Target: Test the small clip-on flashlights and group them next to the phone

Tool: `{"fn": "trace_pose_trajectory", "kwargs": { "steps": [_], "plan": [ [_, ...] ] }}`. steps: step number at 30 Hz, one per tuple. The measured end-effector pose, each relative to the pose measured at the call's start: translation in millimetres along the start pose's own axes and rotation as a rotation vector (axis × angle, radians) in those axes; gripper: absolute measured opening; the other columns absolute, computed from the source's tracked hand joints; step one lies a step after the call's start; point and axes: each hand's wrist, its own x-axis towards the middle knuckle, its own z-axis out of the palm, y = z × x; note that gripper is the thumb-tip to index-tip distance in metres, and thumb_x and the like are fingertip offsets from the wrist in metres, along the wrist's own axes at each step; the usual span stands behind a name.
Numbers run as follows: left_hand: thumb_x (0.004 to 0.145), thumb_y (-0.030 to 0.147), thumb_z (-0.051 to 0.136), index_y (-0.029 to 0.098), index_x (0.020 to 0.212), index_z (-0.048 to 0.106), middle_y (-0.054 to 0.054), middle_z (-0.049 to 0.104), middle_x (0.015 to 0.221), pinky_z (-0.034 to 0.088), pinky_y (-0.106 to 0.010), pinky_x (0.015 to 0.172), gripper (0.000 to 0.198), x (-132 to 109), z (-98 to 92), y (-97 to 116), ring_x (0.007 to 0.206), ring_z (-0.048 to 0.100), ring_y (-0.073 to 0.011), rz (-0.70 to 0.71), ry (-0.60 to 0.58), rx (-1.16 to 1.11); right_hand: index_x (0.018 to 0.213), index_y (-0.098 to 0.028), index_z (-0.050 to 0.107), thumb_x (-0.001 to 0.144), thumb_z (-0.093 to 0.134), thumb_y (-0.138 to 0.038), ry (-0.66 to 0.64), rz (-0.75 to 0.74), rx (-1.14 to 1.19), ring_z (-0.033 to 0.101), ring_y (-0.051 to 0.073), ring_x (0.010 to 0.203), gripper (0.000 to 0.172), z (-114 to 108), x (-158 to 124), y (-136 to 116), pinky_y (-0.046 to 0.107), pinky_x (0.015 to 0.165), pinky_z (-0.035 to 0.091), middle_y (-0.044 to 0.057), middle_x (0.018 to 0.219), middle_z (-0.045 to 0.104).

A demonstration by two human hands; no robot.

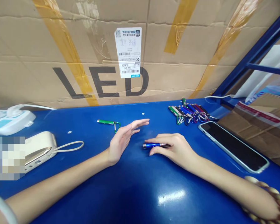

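My right hand (175, 147) pinches a blue metal mini flashlight (154, 145) against the blue tabletop (135, 193), and the flashlight's far end disappears under my fingers. My left hand (122, 141) stands on its edge with the fingers straight and apart, holding nothing. Just beyond those fingers lies a green mini flashlight (106, 122) with a green carabiner clip (117, 127). Farther right, a heap of multicoloured mini flashlights with clips (189, 113) sits near the table's back edge.
A large cardboard box (84, 40) printed LED stands along the back edge. A black smartphone (233, 146) lies on the right, a white power bank (39, 149) with a cord on the left, and a white device (10, 122) behind it. A blue metal frame (254, 56) rises at right.
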Motion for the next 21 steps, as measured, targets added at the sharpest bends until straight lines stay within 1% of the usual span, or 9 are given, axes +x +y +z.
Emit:
{"fn": "trace_pose_trajectory", "kwargs": {
  "steps": [3,8,13,17,21],
  "plan": [
    [0.088,0.037,0.023,0.018,0.120,0.056,-0.005,0.053,0.134,0.020,-0.040,0.107,0.050,0.4,-0.7,-0.8,0.132,0.034,-0.0269,0.017,-0.019,0.012,0.096,-0.027,0.074,0.080,0.061,-0.048,0.003,0.044,0.059,0.065,0.014,0.070,0.029,-0.6,0.9,1.3,0.024,0.063,0.048,0.001,0.085,0.072],
    [0.088,0.038,0.024,0.018,0.120,0.057,-0.005,0.050,0.137,0.020,-0.042,0.107,0.050,2.0,-1.6,-2.1,0.131,0.035,-0.0285,0.029,-0.032,0.021,0.098,-0.026,0.073,0.079,0.064,-0.042,0.026,0.042,0.135,0.066,0.016,0.076,0.026,-1.4,1.4,3.4,0.026,0.069,0.050,0.002,0.088,0.072],
    [0.088,0.038,0.025,0.017,0.120,0.057,-0.005,0.051,0.137,0.022,-0.041,0.106,0.049,2.3,-1.5,-1.7,0.130,0.036,-0.0292,0.034,-0.042,0.031,0.093,-0.025,0.075,0.074,0.071,-0.033,0.061,0.038,0.141,0.068,0.016,0.076,0.020,-1.5,1.0,0.0,0.023,0.064,0.051,0.001,0.087,0.074],
    [0.088,0.037,0.025,0.017,0.120,0.057,-0.005,0.051,0.137,0.022,-0.041,0.106,0.049,2.7,-1.2,-0.5,0.130,0.037,-0.0289,0.031,-0.042,0.039,0.087,-0.024,0.076,0.070,0.075,-0.031,0.082,0.060,0.161,0.070,0.017,0.078,0.018,-1.1,1.0,-1.6,0.022,0.061,0.052,0.001,0.086,0.075],
    [0.088,0.037,0.025,0.017,0.120,0.057,-0.005,0.051,0.136,0.022,-0.040,0.105,0.049,3.2,-1.1,0.2,0.130,0.036,-0.0286,0.024,-0.041,0.043,0.086,-0.026,0.076,0.069,0.076,-0.031,0.083,0.102,0.170,0.070,0.019,0.077,0.018,-0.1,2.1,0.3,0.023,0.060,0.052,0.000,0.086,0.075]
  ]
}}
